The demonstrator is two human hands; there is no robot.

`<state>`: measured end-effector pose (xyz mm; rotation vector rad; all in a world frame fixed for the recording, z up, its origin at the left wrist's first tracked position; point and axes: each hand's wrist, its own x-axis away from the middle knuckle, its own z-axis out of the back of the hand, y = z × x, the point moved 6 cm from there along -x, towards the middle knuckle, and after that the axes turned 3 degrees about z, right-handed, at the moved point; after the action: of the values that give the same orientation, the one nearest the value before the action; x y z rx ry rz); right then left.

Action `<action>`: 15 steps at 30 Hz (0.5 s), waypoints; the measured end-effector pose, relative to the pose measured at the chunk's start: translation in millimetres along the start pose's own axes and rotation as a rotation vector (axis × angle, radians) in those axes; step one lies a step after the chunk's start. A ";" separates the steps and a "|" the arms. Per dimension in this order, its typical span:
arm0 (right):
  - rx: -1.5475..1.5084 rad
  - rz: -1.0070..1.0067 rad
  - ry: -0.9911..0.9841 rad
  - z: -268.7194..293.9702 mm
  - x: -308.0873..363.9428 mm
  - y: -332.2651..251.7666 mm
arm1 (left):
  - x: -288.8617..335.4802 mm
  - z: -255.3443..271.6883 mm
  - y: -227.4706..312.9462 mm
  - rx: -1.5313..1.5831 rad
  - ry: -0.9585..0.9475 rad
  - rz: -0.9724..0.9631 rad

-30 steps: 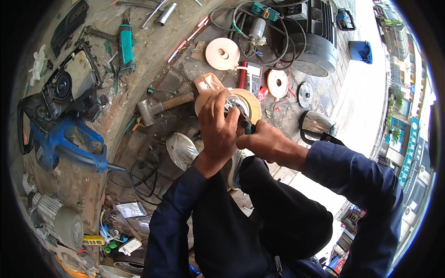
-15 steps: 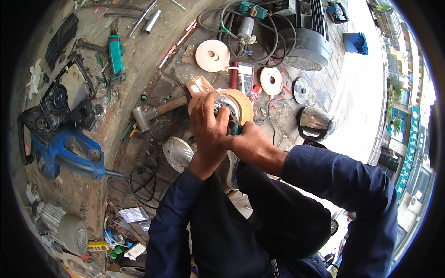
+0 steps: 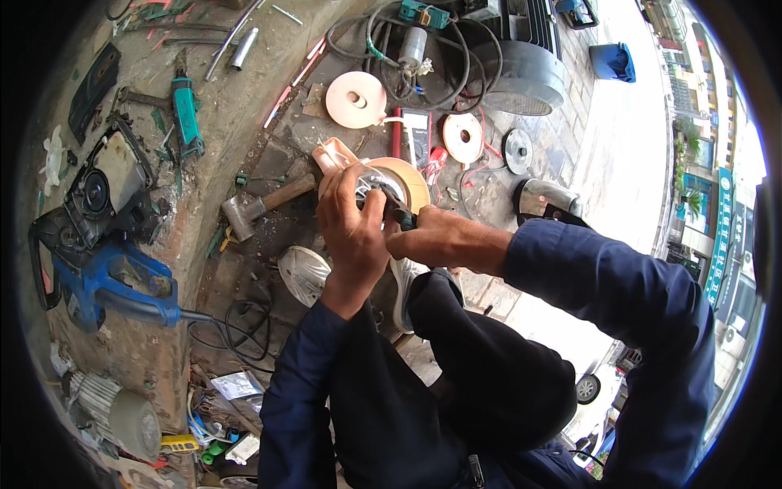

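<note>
Pavement (image 3: 562, 122) around peach housing (image 3: 416, 186), dirty ledge (image 3: 236, 114) left, bright street (image 3: 623, 122) right

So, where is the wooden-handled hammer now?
In the head view, the wooden-handled hammer lies on the ground left of the left hand, its handle toward the peach housing.

buildings (image 3: 721, 187) stand beyond the bright paved ground (image 3: 577, 118).

An outdoor repair workshop is occupying street-side paving (image 3: 573, 112). A hammer (image 3: 265, 204) and a blue power tool (image 3: 137, 303) are lying left of the fingers (image 3: 348, 186); a multimeter (image 3: 420, 143) and large motor (image 3: 525, 75) are sitting beyond. Building fronts (image 3: 740, 265) are standing far to their right.
</note>
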<state>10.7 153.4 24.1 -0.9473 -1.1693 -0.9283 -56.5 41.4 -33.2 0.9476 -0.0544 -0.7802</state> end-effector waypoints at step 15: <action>0.773 0.099 0.050 24.0 20.7 -29.4 | -4.6 -4.2 1.2 -0.045 0.032 -0.019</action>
<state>-21.4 164.4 50.9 -0.3447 -1.2785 -0.3517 -57.6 47.6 -33.5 0.9191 0.0002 -0.7803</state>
